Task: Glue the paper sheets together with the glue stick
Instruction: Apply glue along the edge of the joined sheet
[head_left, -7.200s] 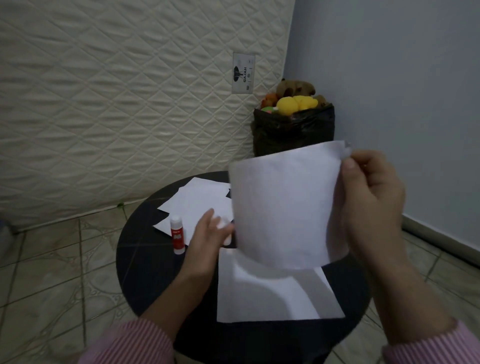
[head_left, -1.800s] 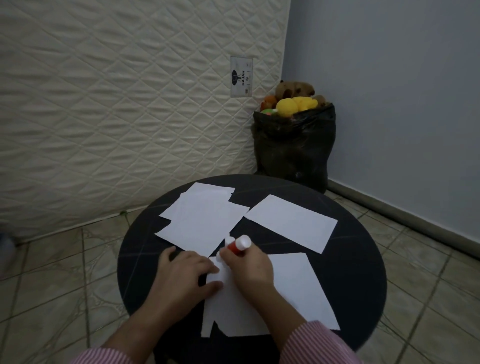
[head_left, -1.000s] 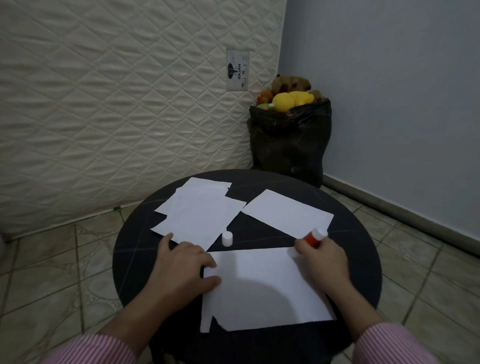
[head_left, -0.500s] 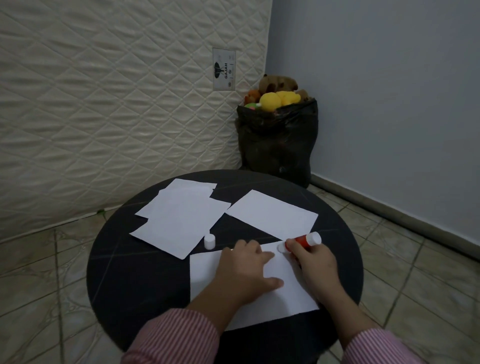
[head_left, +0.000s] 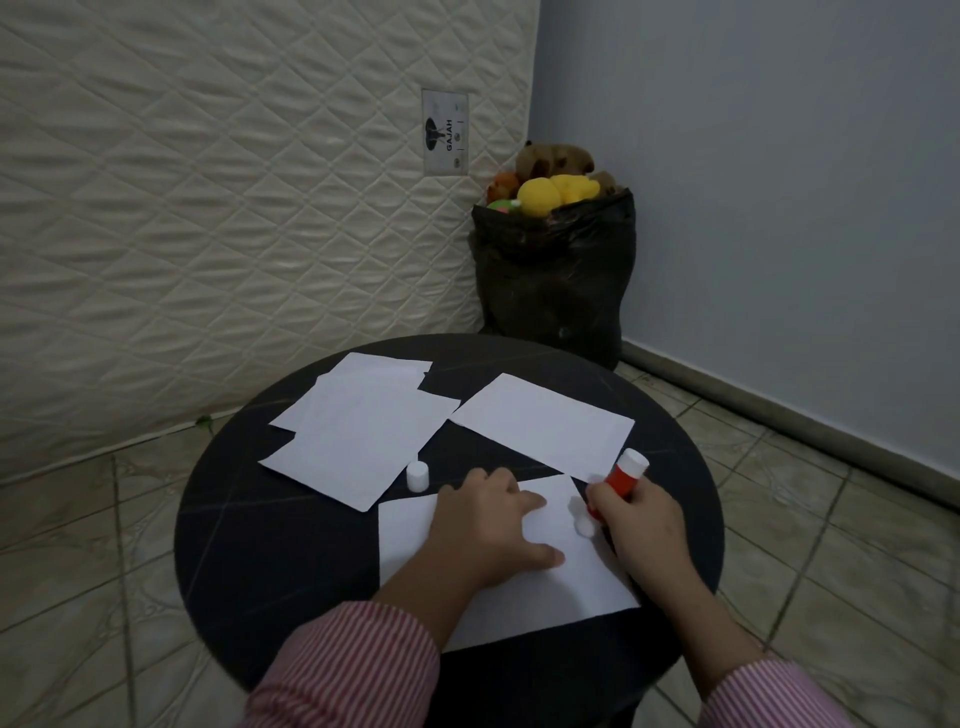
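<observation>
A white paper sheet (head_left: 550, 597) lies at the near side of the round black table (head_left: 270, 551). My left hand (head_left: 493, 525) rests flat on it with fingers spread, pinning it down. My right hand (head_left: 641, 525) grips the red glue stick (head_left: 618, 480), its white tip pressed on the sheet's right edge. The glue stick's white cap (head_left: 417, 475) stands on the table left of my left hand. A second single sheet (head_left: 545, 423) lies further back, and a stack of sheets (head_left: 363, 436) lies at the back left.
A black bag (head_left: 553, 286) full of plush toys stands on the floor behind the table, in the corner. A quilted mattress (head_left: 208, 208) leans against the wall at the left. Tiled floor surrounds the table.
My right hand has drawn the glue stick from the sheet's far right corner down along its right edge. My left hand stays pressed on the sheet. The view has shifted a little.
</observation>
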